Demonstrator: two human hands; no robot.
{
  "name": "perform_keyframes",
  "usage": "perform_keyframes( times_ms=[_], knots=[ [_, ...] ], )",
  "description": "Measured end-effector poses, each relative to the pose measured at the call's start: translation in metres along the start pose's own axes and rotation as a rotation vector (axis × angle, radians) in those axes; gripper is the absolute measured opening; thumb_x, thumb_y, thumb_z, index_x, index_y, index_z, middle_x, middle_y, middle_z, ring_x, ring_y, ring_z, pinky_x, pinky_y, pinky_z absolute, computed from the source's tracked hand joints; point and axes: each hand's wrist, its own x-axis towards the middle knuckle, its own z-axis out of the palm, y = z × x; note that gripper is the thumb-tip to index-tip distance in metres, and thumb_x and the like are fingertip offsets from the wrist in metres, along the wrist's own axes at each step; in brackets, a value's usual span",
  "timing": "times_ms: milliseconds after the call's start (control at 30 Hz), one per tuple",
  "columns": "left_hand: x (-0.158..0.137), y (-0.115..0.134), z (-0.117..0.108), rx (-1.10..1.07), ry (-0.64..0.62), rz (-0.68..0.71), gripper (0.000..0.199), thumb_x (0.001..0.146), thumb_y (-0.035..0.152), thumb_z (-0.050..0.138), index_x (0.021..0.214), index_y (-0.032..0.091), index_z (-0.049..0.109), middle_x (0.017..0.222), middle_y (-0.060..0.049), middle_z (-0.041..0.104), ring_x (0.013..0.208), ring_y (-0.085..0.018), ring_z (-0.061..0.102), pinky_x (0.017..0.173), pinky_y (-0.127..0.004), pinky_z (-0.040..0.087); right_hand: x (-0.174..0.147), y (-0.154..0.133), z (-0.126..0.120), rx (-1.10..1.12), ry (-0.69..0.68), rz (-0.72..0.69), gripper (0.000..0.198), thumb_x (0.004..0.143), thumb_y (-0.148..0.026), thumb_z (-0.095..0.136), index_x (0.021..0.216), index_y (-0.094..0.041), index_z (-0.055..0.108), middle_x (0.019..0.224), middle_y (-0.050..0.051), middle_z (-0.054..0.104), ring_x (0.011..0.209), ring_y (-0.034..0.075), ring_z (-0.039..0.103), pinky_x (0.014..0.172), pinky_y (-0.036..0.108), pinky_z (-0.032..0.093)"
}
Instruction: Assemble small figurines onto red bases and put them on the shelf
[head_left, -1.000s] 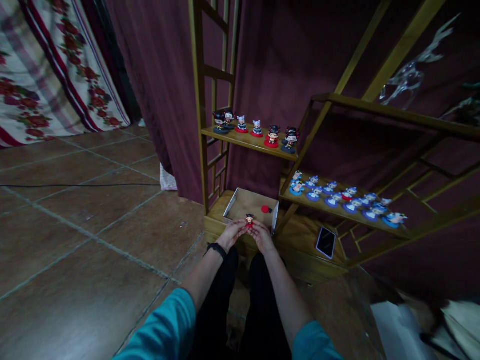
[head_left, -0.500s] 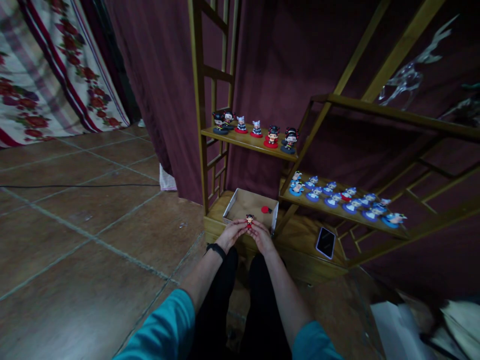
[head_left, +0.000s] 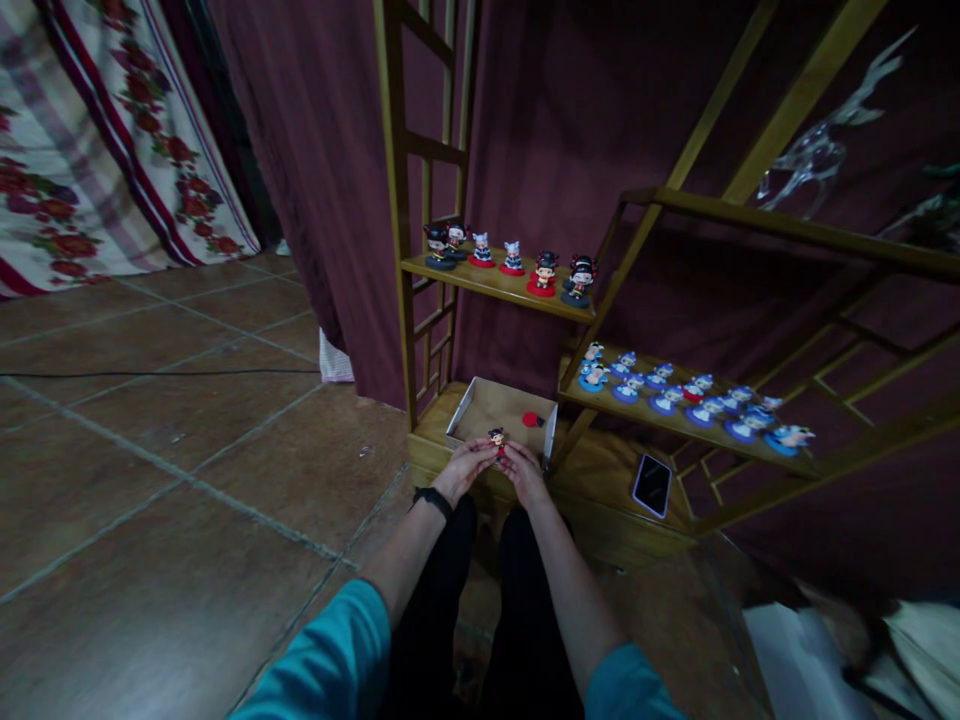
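Between my fingertips is a small figurine (head_left: 497,438) with dark hair and red clothing, its head up and tilted slightly left. My left hand (head_left: 466,468) pinches it from the left, and a dark band circles that wrist. From the right, my right hand (head_left: 523,472) grips its lower part; the fingers hide much of its base. Both hands are at the near edge of a shallow cardboard box (head_left: 491,397). Inside the box, toward its right side, lies a red piece with a dark end (head_left: 532,420).
An upper wooden shelf (head_left: 499,285) bears several figurines on red and dark bases. Blue and white figurines stand on the lower right shelf (head_left: 690,425). A phone (head_left: 652,486) lies on the cabinet top. A clear deer-shaped ornament (head_left: 814,160) is at upper right.
The figurine has tilted slightly to the left between my fingers. My hands have stayed in nearly the same place by the box.
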Motion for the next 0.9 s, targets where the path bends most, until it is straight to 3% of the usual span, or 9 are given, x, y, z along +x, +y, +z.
perform_keyframes(
  times_ms=[233,467,667,900],
  knots=[
    [-0.0030,0.0020,0.0018,0.013,0.005,-0.007,0.023,0.061,0.005,0.073,0.082,0.010,0.065,0.080,-0.006,0.069,0.069,-0.010,0.064,0.070,-0.020,0.051,-0.0067,-0.0050,0.0058,-0.039,-0.070,-0.011,0.036,0.057,-0.030,0.075,0.090,-0.021,0.063,0.073,-0.001,0.067,0.064,0.011,0.060,0.065,0.026,0.048],
    [-0.0021,0.0027,-0.0020,0.093,0.014,-0.063,0.029,0.062,0.015,0.075,0.089,0.014,0.065,0.082,-0.006,0.069,0.070,-0.011,0.065,0.067,-0.021,0.051,-0.0059,-0.0052,0.0052,-0.076,-0.040,-0.027,0.038,0.057,-0.032,0.074,0.092,-0.021,0.063,0.076,0.000,0.067,0.064,0.011,0.059,0.064,0.026,0.048],
    [-0.0018,0.0020,-0.0011,0.055,0.012,-0.042,0.018,0.063,0.012,0.073,0.078,0.013,0.065,0.074,-0.004,0.068,0.061,-0.009,0.063,0.063,-0.019,0.050,-0.0071,-0.0054,0.0063,-0.097,-0.048,-0.052,0.041,0.056,-0.032,0.074,0.095,-0.023,0.063,0.076,-0.002,0.066,0.061,0.010,0.058,0.062,0.025,0.047],
    [-0.0029,0.0031,0.0002,0.068,0.048,-0.055,0.015,0.066,0.010,0.070,0.079,0.013,0.064,0.072,-0.004,0.067,0.062,-0.010,0.063,0.062,-0.019,0.050,-0.0083,-0.0075,0.0071,-0.100,-0.042,-0.060,0.038,0.059,-0.036,0.072,0.094,-0.021,0.064,0.067,-0.002,0.064,0.059,0.010,0.057,0.061,0.025,0.047]
  ],
)
